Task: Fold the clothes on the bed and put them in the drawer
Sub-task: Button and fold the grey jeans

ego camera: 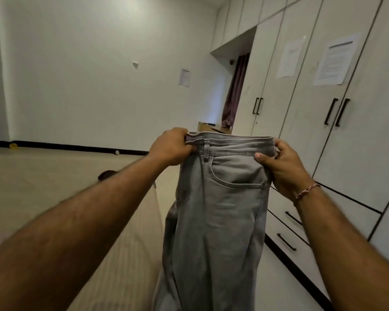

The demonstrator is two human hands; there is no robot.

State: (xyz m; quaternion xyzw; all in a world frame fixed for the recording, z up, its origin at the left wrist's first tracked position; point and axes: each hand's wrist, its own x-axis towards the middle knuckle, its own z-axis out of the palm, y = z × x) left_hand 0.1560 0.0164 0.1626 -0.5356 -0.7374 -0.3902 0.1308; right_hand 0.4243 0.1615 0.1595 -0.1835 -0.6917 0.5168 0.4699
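Grey denim jeans (220, 209), folded lengthwise, are held up by the waistband right of the bed (54, 187); left hand (171, 149) and right hand (283, 169) each grip a corner tightly.

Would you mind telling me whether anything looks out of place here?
Nothing much. Both the left hand and right hand hold the grey jeans up by the waistband; two small objects lie by the far skirting.

The jeans (220, 198) I hold are faded grey. My bed cover (54, 180) is beige with fine stripes. The wardrobe doors (323, 86) are off-white with black handles (330, 111), the curtain (235, 90) dull purple, my wrist thread (307, 190) red.
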